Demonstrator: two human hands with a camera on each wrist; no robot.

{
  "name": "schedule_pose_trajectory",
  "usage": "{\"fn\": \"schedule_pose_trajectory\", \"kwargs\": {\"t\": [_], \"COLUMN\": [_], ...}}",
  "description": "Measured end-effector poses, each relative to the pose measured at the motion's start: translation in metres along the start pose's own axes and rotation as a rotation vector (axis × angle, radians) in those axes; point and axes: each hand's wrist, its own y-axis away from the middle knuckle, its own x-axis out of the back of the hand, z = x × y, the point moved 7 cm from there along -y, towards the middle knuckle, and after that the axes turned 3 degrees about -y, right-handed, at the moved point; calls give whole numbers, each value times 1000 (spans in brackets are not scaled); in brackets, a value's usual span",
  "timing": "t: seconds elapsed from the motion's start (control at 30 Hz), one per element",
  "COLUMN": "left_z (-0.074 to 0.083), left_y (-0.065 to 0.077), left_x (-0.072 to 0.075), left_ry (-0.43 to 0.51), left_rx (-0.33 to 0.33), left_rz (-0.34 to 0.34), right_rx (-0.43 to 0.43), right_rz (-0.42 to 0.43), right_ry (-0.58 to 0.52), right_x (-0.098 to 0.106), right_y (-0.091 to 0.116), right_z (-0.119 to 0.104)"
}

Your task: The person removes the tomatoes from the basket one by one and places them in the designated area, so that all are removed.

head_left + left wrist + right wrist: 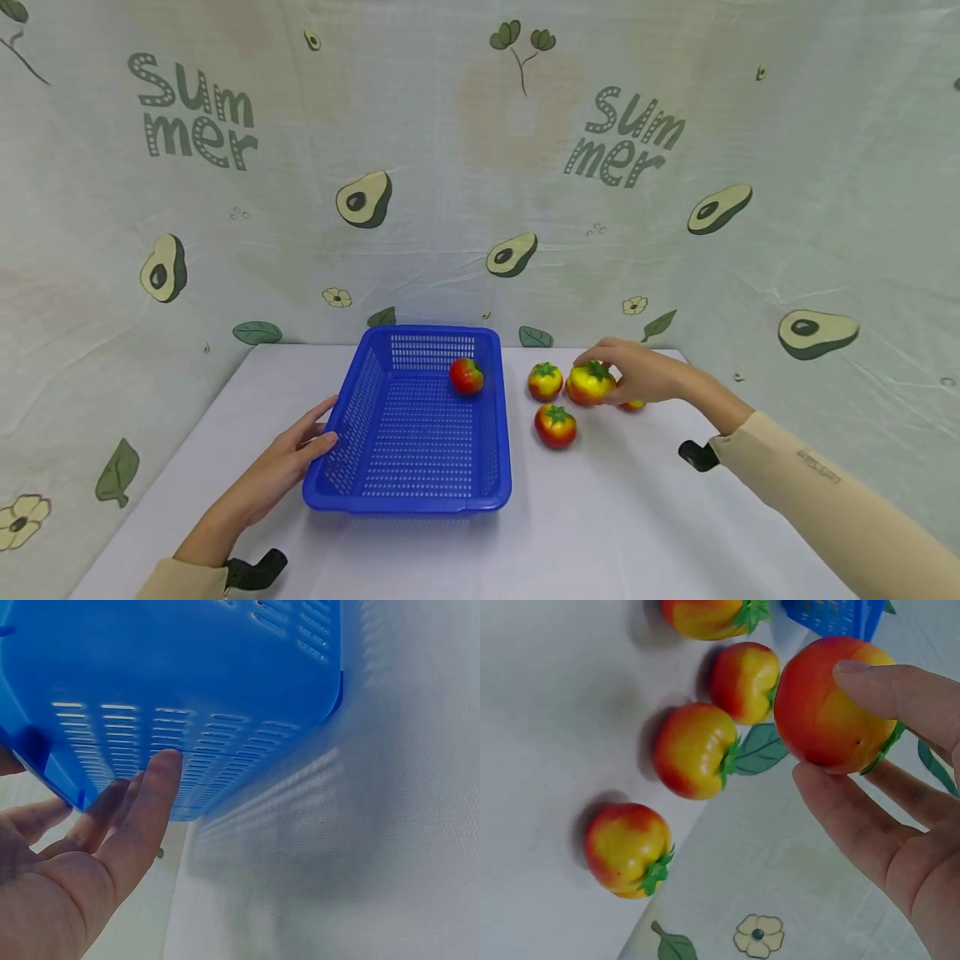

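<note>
A blue plastic basket (408, 504) with slotted walls rests on the table, one red tomato (466, 377) inside near its back right corner. My left hand (288, 458) grips the basket's left side, thumb at the rim and fingers along the outer wall, as the left wrist view also shows (112, 847). My right hand (637, 371) holds a red-and-yellow tomato (832, 705) with a green leafy top, pinched between thumb and fingers. In the right wrist view it is off the table. Similar tomatoes (556, 426) lie around it; the hand partly hides some.
Several loose tomatoes (697, 750) sit on the white table (600, 517), right of the basket. A pale cloth (450, 167) with avocado prints hangs behind the table. Black straps (255, 571) are worn on both wrists.
</note>
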Motion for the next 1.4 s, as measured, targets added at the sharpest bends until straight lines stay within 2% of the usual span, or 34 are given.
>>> {"fn": "schedule_pose_trajectory", "kwargs": {"t": [0.23,0.43,0.67,1.4], "left_z": [0,0,0,-2], "left_y": [-2,0,0,-1], "left_x": [1,-1,0,0], "left_ry": [-5,-13,-14,-17], "left_rx": [6,-7,-6,-25], "left_rz": [16,0,5,11], "right_rx": [-66,-55,-76,-73], "right_rz": [4,6,-9,-32], "right_ry": [-27,-8,-41,-73], "right_x": [-2,-8,-17,-50], "right_y": [14,22,28,27], "right_z": [19,31,41,60]}}
